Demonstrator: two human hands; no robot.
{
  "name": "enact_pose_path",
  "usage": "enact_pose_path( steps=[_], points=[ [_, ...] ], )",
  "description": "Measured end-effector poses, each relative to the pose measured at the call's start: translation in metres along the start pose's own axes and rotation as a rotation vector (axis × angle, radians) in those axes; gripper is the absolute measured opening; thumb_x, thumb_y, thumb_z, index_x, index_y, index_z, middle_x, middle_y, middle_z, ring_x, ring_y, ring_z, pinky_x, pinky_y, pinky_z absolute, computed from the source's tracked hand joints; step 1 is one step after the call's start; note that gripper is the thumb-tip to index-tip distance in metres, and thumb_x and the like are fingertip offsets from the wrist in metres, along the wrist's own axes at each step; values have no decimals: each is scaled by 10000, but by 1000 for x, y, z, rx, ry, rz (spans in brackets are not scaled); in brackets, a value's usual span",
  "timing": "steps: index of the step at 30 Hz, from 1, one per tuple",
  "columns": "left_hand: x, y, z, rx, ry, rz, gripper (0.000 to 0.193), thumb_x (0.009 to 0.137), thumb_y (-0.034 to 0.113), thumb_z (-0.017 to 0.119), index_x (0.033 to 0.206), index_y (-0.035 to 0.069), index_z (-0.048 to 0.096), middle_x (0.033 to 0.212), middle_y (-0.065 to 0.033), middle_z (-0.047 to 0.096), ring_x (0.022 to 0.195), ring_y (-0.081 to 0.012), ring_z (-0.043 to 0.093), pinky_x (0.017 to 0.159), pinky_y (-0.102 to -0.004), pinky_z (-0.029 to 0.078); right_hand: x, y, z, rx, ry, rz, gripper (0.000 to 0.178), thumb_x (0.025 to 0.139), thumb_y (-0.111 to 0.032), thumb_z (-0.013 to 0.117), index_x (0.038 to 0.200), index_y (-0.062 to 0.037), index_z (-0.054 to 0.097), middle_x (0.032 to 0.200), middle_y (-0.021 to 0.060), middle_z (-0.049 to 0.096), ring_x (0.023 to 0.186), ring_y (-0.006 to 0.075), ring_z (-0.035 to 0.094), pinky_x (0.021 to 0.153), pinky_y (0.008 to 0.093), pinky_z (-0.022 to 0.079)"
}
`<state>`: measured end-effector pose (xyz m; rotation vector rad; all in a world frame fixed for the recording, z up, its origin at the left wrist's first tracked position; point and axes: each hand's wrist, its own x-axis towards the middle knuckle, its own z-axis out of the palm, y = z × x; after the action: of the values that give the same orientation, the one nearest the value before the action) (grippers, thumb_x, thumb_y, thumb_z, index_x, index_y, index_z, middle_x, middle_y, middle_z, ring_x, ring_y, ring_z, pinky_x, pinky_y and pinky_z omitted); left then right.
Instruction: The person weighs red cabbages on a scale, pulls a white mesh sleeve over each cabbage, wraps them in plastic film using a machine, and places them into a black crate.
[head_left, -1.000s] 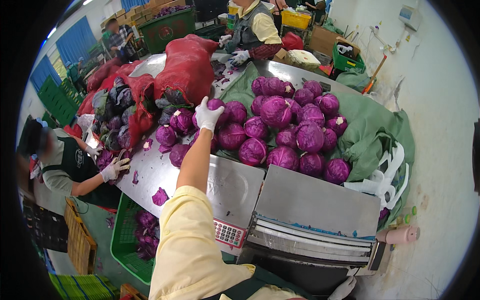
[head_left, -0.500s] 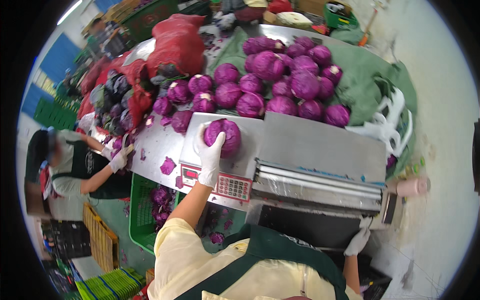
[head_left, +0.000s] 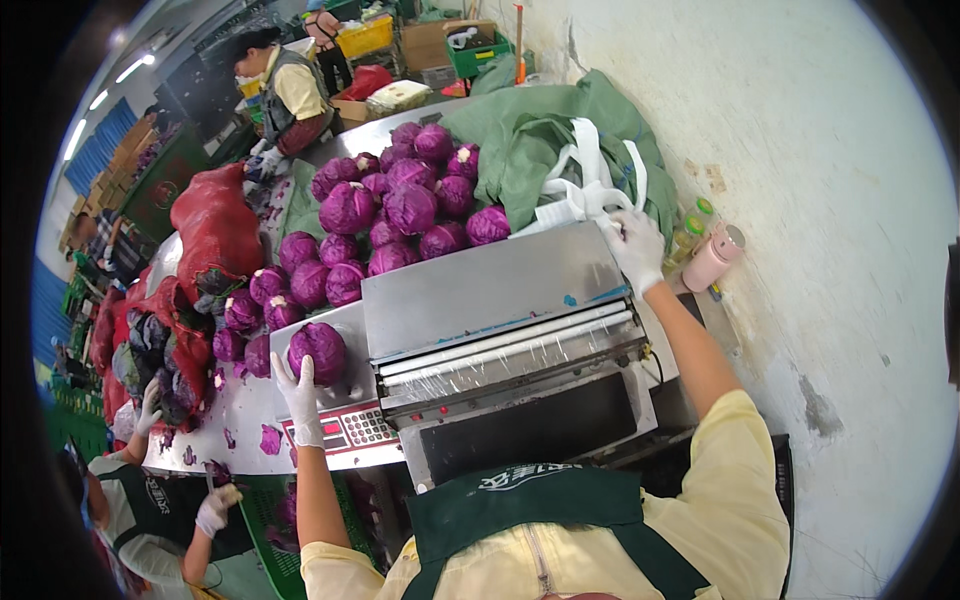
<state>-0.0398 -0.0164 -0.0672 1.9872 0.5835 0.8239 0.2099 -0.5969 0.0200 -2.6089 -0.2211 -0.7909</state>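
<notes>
One red cabbage [head_left: 317, 354] rests on the metal plate of a scale [head_left: 352, 341] with a red-edged keypad. At its near left side is my left hand [head_left: 301, 402] in a white glove, fingers spread and the thumb against the cabbage. My right hand [head_left: 637, 250], also gloved, is beyond the far right corner of the film wrapping machine [head_left: 495, 285]. Its fingers are curled beside a bundle of white plastic bags or straps [head_left: 585, 185]; what they hold is hidden. Clear film lies across the machine's rollers [head_left: 510, 352].
Behind the scale lies a pile of red cabbages [head_left: 410, 208] by a green cloth sack [head_left: 530, 130]. Red mesh sacks [head_left: 218, 220] stand at left. A pink bottle [head_left: 713, 258] is near the wall. A co-worker's gloved hand [head_left: 215, 508] is at lower left, above a green crate [head_left: 270, 560].
My right hand has risen from the machine's near right side to the white bundle. My left hand has loosened from the cabbage, which stays on the scale. The view has shifted right.
</notes>
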Motion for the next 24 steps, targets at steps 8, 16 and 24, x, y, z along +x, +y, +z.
enact_pose_path(
  steps=[8,16,24],
  points=[
    [-64,102,18,-288,97,-31,475,981,127,544,1410,-21,403,1387,-181,479,1245,-243,494,1058,-360,384,105,19,57,-424,-298,69,293,839,-281,600,1116,-202,655,1109,97,653,1008,293,642,855,483,494],
    [-128,253,43,-28,-222,515,565,752,125,729,1269,-17,553,1268,-188,566,1100,-351,582,996,-421,433,-16,-122,-76,33,23,-586,104,841,-172,585,899,-97,627,840,133,588,692,334,603,592,438,481],
    [-190,272,104,-165,-514,249,331,894,422,627,942,100,685,726,-89,671,604,-268,633,548,-378,488,-80,-146,-147,957,-533,-421,336,888,-264,640,1177,-95,610,933,69,607,827,182,613,744,296,502]
  ],
)
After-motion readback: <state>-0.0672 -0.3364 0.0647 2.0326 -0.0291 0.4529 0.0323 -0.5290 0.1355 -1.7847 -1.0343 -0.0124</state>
